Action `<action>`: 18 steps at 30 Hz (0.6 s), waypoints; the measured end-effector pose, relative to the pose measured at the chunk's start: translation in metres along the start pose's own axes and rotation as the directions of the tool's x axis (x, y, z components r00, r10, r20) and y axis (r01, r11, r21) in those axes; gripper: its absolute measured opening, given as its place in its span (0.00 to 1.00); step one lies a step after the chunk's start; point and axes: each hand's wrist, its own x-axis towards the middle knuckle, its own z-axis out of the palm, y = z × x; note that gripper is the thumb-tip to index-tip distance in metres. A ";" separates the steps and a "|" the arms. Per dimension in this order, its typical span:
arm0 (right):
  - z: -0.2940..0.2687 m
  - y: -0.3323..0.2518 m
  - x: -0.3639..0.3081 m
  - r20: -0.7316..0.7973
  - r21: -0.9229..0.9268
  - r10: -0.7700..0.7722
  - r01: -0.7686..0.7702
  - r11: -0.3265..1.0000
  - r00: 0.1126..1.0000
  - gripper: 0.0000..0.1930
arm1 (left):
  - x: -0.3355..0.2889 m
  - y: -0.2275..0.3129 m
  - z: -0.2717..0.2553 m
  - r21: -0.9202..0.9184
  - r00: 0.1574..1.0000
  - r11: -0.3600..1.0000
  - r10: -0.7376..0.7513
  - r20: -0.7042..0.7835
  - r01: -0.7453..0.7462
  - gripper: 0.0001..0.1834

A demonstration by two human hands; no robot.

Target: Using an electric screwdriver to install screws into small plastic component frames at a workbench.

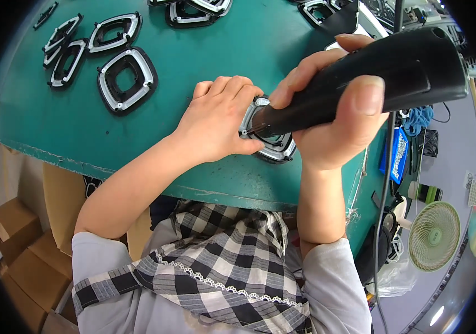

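A black, tapered electric screwdriver point(360, 83) is gripped in my right hand point(341, 119), its fingers wrapped round the body and the thumb along the near side. It slants down to the left, and its narrow brownish end is over a black and silver rounded frame part point(279, 151) lying on the table. My left hand point(218, 117) pinches the left side of that frame, index finger at its far edge and thumb at its near edge. The tool and hands cover much of the frame. Whether the tip touches it, I cannot tell.
Several similar frames point(149, 72) lie on the green table point(154, 145) at left; more sit at the far edge. A black cable point(383, 222) hangs at right, beside a blue box point(397, 156) and a small green fan point(434, 236). Cardboard boxes point(18, 222) stand lower left.
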 end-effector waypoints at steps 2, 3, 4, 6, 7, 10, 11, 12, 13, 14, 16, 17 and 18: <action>0.002 0.007 -0.003 0.041 -0.024 -0.043 0.044 0.999 0.998 0.37 | -0.001 -0.002 0.003 -0.016 1.000 1.000 0.003 -0.012 -0.003 0.41; 0.003 0.009 -0.003 0.077 -0.046 -0.086 0.090 0.995 0.993 0.37 | 0.000 -0.003 0.005 -0.028 1.000 1.000 0.010 -0.021 -0.010 0.41; 0.009 0.007 -0.004 0.046 0.002 -0.083 0.083 0.997 0.996 0.37 | 0.002 -0.004 0.007 -0.074 1.000 0.997 -0.023 -0.012 0.022 0.40; 0.015 0.004 -0.009 0.082 0.033 -0.044 0.042 0.999 0.996 0.38 | 0.003 -0.009 0.007 -0.085 1.000 0.996 -0.007 0.006 0.007 0.40; 0.015 0.004 -0.010 0.116 0.063 -0.007 0.000 0.998 0.993 0.39 | 0.004 -0.010 0.007 -0.095 1.000 0.995 0.012 0.026 -0.010 0.40; 0.014 0.006 -0.010 0.112 0.044 -0.022 0.017 0.999 0.993 0.38 | 0.003 -0.007 0.007 -0.040 1.000 0.999 0.003 0.002 -0.003 0.40; 0.013 0.006 -0.010 0.110 0.036 -0.030 0.027 0.999 0.993 0.38 | 0.003 -0.007 0.007 -0.057 1.000 0.998 -0.005 0.018 0.006 0.40; 0.012 0.008 -0.010 0.108 0.027 -0.038 0.035 0.999 0.993 0.38 | 0.002 -0.006 0.009 -0.013 0.999 1.000 0.022 -0.042 -0.023 0.39; 0.010 0.009 -0.010 0.105 0.019 -0.046 0.044 0.999 0.993 0.38 | 0.000 -0.006 0.009 -0.011 0.999 1.000 0.020 -0.042 -0.020 0.39; 0.008 0.010 -0.010 0.103 0.012 -0.054 0.053 0.999 0.993 0.38 | -0.002 -0.006 0.006 -0.036 0.998 0.999 0.034 -0.061 -0.036 0.38; -0.002 0.011 -0.004 0.069 0.037 0.015 -0.018 0.999 0.997 0.36 | -0.002 -0.007 0.003 -0.091 0.991 0.993 0.059 -0.123 -0.071 0.36; -0.007 0.007 0.001 -0.060 0.213 0.085 -0.071 0.974 0.995 0.34 | -0.003 -0.008 -0.001 -0.085 0.991 0.994 0.056 -0.126 -0.067 0.36; -0.018 0.006 0.005 -0.036 0.418 0.086 -0.063 0.906 0.996 0.33 | -0.002 -0.006 -0.010 -0.208 1.000 0.978 -0.018 -0.007 0.016 0.36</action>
